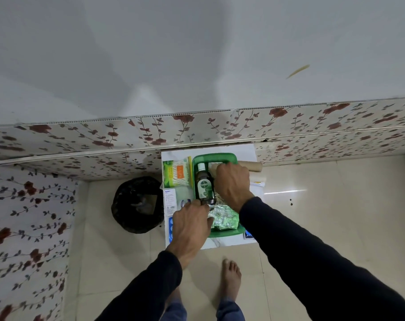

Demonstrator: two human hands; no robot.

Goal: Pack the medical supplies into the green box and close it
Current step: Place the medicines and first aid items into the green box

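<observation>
Seen from above, a dark green-labelled antiseptic bottle (pixel 205 186) lies in the open green plastic box (pixel 216 158) on the white worktop (pixel 254 151); the left hand (pixel 191 224) pinches its base, probably rigid, weighty, slippery; the right hand (pixel 231 183), curled, grip unclear, reaches inside.

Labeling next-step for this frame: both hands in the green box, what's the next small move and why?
Probably let go of the Dettol bottle, already lying in the green box, and reach the left hand for the cotton swab pack still outside; the right hand is busy inside.
</observation>
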